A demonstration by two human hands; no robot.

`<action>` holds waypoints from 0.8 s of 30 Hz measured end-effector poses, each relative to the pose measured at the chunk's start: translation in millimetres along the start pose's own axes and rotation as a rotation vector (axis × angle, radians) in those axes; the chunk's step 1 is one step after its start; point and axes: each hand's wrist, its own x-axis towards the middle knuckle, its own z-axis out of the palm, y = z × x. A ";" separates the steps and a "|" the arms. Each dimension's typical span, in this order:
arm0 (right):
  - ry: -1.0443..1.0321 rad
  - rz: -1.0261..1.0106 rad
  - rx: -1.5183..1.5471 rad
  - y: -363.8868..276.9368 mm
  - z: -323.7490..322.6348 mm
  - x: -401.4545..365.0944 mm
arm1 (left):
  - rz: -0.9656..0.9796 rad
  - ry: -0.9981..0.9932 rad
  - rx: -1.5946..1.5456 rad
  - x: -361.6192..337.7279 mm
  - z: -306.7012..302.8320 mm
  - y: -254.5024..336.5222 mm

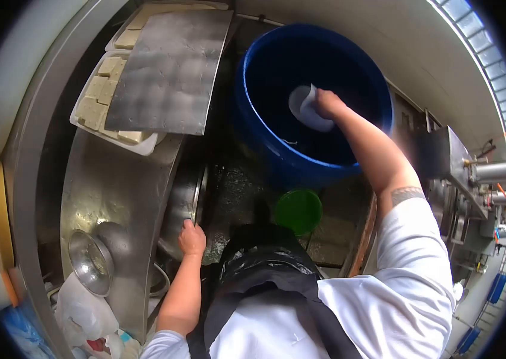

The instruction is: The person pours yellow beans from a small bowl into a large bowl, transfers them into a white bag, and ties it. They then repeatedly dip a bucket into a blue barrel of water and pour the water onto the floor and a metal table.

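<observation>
Desk: Hands first. Where are they?

Photographer: Seen from above, the right hand (328, 103) is deep inside a blue barrel (265, 152). The arm is stretched almost straight, forward and down over the near rim, in a white sleeve (411, 251) that stops above the elbow.

Desk: Holding anything?

Photographer: Yes, its fingers are closed around a white object (304, 109), held low against the dark inside of the barrel. Whether that is a cloth or a small scoop, I cannot tell.

Desk: And the left?

Photographer: The left hand (192, 237) is well apart from the right, down by the body. Its elbow is bent and the forearm rises to the curved edge of a steel vat (121, 185). The fingers are curled over that edge in a firm grip.

Desk: Surroundings?

Photographer: A tray of pale blocks (94, 102) rests across the top of the vat, partly covered by a flat metal sheet (169, 72). A green bucket (298, 210) stands on the wet floor just below the barrel. A steel bowl (90, 262) lies tilted to the lower left. A black apron (265, 263) hangs at the person's front.
</observation>
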 end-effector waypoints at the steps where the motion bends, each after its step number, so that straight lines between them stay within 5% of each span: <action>1: -0.090 -0.030 -0.093 3.8 9.7 17.8 | -0.024 0.010 -0.003 4.8 -3.4 3.7; 7: -0.258 -0.016 -0.083 50.1 145.4 127.3 | -0.088 0.042 0.040 21.4 5.7 10.3; 10: -0.396 0.168 -0.272 41.7 209.0 147.8 | -0.102 0.017 0.075 23.3 12.9 14.5; 13: -0.289 0.140 -0.480 42.2 260.7 146.6 | -0.057 0.012 0.077 14.3 25.9 11.8; 16: -0.258 0.108 -0.358 72.1 360.0 169.5 | -0.038 -0.038 0.091 5.8 31.9 11.2; 18: -0.465 -0.035 -0.311 38.7 363.4 153.2 | -0.025 -0.048 0.084 -0.1 30.4 10.2; 22: -0.286 -0.143 -0.051 2.9 317.3 126.5 | -0.005 -0.050 0.086 -12.2 39.4 7.4; 24: -0.232 0.039 0.273 -7.9 295.8 123.4 | 0.014 -0.033 0.063 -19.4 37.1 1.8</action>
